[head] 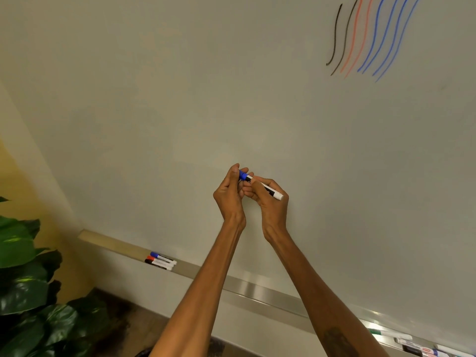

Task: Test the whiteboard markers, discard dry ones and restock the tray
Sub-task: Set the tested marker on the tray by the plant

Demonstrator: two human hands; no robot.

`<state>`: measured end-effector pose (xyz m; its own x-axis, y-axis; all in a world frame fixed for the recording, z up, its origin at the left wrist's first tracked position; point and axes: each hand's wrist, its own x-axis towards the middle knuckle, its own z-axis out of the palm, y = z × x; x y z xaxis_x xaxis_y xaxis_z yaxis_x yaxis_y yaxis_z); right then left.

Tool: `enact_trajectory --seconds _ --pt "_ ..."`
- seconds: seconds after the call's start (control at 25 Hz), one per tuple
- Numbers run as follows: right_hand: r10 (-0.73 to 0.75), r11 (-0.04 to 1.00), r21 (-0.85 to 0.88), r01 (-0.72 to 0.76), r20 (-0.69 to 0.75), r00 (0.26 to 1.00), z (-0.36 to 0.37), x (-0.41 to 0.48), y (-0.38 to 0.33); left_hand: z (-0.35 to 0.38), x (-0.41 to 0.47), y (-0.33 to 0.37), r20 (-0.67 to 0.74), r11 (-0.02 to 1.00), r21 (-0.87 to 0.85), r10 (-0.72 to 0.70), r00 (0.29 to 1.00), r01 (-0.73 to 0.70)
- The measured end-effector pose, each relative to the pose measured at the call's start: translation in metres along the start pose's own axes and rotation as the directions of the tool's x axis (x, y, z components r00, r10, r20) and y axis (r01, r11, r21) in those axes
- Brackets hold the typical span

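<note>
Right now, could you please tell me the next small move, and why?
Probably press the blue plastic cap fully on: the left hand pinches it, the right hand grips the white marker barrel, and blue test strokes already mark the whiteboard.

Glossy whiteboard [231, 99], brushed metal tray [257, 289], smooth plastic marker [262, 186].

Nothing written here can be read. The held marker [262, 187] has a dark label on its white barrel, too small to make out, and the labels on the three markers [161, 261] in the tray [257, 289] and on the far markers [417, 347] at lower right are blurred too. The whiteboard [231, 99] bears only wavy black, red and blue lines [371, 37], not writing.
</note>
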<state>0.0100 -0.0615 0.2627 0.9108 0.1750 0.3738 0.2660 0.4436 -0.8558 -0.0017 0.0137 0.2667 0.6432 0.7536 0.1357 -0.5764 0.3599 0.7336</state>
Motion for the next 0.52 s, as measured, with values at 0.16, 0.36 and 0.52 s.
enact_trajectory --seconds 0.16,0.36,0.52 --pt "0.037 0.999 -0.007 -0.037 0.027 0.999 0.012 -0.007 0.021 -0.029 0.008 -0.006 -0.041 1.000 0.007 -0.021 0.999 0.021" --pt "0.211 0.977 0.016 -0.213 0.085 0.974 0.028 -0.019 0.066 -0.072 0.021 -0.010 -0.144 0.998 0.034 -0.052 0.988 0.058" --pt "0.328 0.942 0.038 -0.332 0.088 0.940 0.035 -0.029 0.103 -0.112 0.040 -0.009 -0.239 0.995 0.070 -0.051 0.970 0.069"
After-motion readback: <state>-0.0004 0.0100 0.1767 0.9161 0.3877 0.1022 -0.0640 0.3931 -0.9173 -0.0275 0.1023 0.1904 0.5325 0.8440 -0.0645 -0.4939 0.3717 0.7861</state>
